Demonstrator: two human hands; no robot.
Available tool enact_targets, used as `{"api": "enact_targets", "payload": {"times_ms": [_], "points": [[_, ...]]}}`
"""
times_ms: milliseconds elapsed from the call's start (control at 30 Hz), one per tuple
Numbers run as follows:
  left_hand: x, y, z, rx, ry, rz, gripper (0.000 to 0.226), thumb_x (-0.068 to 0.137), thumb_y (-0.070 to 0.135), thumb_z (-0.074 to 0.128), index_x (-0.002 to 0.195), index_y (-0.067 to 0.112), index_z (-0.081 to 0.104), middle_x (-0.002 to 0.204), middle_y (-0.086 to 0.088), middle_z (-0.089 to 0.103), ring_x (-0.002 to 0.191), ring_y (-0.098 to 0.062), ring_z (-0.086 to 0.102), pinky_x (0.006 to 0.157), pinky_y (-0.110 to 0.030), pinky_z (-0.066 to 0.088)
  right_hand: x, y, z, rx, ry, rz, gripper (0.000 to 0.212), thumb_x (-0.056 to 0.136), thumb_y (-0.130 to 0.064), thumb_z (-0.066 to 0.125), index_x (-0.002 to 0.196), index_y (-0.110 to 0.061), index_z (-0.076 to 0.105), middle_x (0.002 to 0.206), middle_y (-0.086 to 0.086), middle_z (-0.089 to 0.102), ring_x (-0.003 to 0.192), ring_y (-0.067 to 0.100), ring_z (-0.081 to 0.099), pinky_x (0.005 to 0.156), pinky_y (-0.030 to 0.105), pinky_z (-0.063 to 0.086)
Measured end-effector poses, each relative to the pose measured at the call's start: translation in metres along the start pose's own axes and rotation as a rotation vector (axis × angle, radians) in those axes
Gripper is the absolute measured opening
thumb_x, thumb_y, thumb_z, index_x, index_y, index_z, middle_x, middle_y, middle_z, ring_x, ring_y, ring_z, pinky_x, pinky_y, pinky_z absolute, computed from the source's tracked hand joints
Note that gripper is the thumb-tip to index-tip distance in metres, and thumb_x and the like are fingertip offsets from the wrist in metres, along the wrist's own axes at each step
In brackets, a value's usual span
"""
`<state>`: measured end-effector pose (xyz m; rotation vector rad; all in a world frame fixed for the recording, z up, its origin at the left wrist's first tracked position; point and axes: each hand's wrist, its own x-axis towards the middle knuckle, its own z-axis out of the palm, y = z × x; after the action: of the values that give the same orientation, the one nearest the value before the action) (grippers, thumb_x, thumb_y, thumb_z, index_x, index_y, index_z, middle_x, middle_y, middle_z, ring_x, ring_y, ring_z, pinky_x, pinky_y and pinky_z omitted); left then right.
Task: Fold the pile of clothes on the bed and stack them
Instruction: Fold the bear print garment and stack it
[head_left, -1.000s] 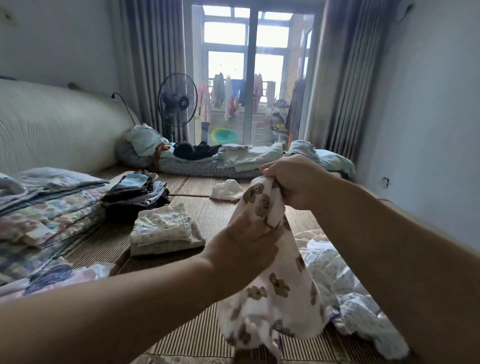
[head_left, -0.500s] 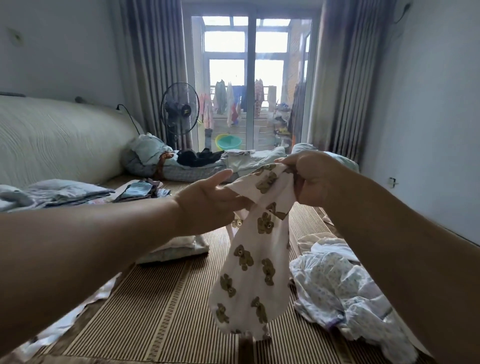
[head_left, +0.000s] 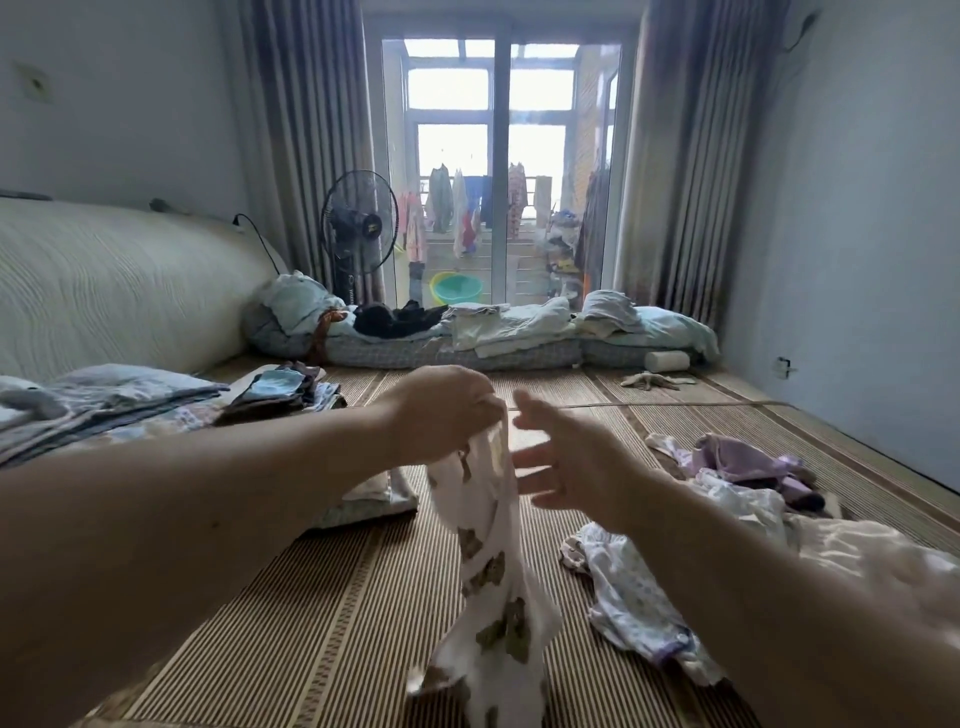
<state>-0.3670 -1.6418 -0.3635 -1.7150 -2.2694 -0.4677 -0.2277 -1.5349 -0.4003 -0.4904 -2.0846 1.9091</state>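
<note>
A white garment with a brown bear print (head_left: 491, 582) hangs down over the striped mat (head_left: 311, 623). My left hand (head_left: 447, 413) is shut on its top edge and holds it up. Just right of the cloth, my right hand (head_left: 561, 462) has its fingers spread and holds nothing. A loose pile of unfolded clothes (head_left: 691, 551), white and purple, lies on the mat at the right. Folded stacks (head_left: 280, 389) sit at the left, partly hidden by my left arm. A small folded piece (head_left: 379, 499) lies under my left wrist.
A padded headboard (head_left: 114, 280) runs along the left. Rumpled bedding and pillows (head_left: 483, 332) line the far end of the bed before a glass balcony door. A standing fan (head_left: 358, 223) is by the curtain. A wall closes the right side.
My right hand has let go of the bear-print garment and opened. My left hand has taken the top edge, and the cloth now hangs from it alone. The view has tilted up.
</note>
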Motion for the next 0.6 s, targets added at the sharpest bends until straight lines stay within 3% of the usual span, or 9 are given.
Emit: {"api": "enact_targets", "payload": {"times_ms": [100,167,267,333,400,467,600], "points": [[0.006,-0.003,-0.005,-0.394,0.068,-0.078,0.039,0.095,0.026,0.053,0.057,0.021,0.043,0.047,0.011,0.042,0.037,0.001,0.038,0.039,-0.009,0.030,0.001,0.021,0.015,-0.295,0.179,-0.151,0.024,0.079,-0.030,0.075,0.079,-0.007,0.067,0.074,0.008,0.073,0.062,0.018,0.071,0.058,0.037,0.059],[0.007,-0.006,-0.013,-0.531,0.109,-0.115,0.039,0.094,0.023,0.056,0.058,0.019,0.043,0.040,0.013,0.039,0.035,0.002,0.035,0.038,-0.008,0.029,0.003,0.028,0.020,-0.509,0.320,-0.202,0.018,0.077,-0.017,0.068,0.070,-0.001,0.069,0.071,0.014,0.072,0.060,0.019,0.071,0.066,0.048,0.059],[0.007,-0.012,-0.025,-0.557,0.159,-0.139,0.038,0.093,0.026,0.058,0.057,0.019,0.045,0.042,0.012,0.038,0.039,-0.001,0.034,0.039,-0.012,0.031,0.003,0.027,0.024,-0.445,0.406,-0.257,0.029,0.079,-0.030,0.062,0.069,-0.004,0.068,0.068,0.010,0.072,0.065,0.023,0.071,0.071,0.050,0.057],[0.005,-0.016,-0.032,-0.585,0.123,-0.147,0.035,0.091,0.027,0.061,0.059,0.015,0.053,0.045,0.010,0.039,0.040,-0.004,0.035,0.040,-0.012,0.033,0.004,0.019,0.032,-0.355,0.418,-0.334,0.042,0.079,-0.048,0.058,0.065,-0.009,0.066,0.064,0.005,0.070,0.064,0.021,0.069,0.070,0.041,0.058],[0.001,-0.017,-0.035,-0.554,0.054,-0.144,0.032,0.089,0.030,0.065,0.069,0.004,0.064,0.049,0.006,0.045,0.042,-0.005,0.039,0.041,-0.011,0.035,0.009,0.012,0.042,-0.449,0.438,-0.428,0.042,0.079,-0.050,0.054,0.056,-0.015,0.060,0.050,-0.001,0.060,0.046,0.007,0.056,0.051,0.019,0.046],[-0.002,-0.017,-0.037,-0.489,0.033,-0.128,0.035,0.088,0.033,0.065,0.075,0.001,0.068,0.052,0.002,0.048,0.043,-0.006,0.042,0.042,-0.010,0.036,0.018,0.009,0.048,-0.619,0.532,-0.481,0.038,0.082,-0.033,0.053,0.050,-0.014,0.049,0.044,-0.001,0.050,0.041,0.006,0.046,0.044,0.017,0.032],[-0.012,-0.026,-0.052,-0.486,0.132,-0.146,0.037,0.087,0.031,0.065,0.070,-0.001,0.064,0.057,-0.010,0.051,0.047,-0.015,0.047,0.041,-0.012,0.039,0.028,0.022,0.034,-0.877,0.562,-0.378,0.035,0.086,-0.014,0.048,0.052,-0.018,0.042,0.054,-0.003,0.050,0.052,0.015,0.050,0.049,0.021,0.034]]}}
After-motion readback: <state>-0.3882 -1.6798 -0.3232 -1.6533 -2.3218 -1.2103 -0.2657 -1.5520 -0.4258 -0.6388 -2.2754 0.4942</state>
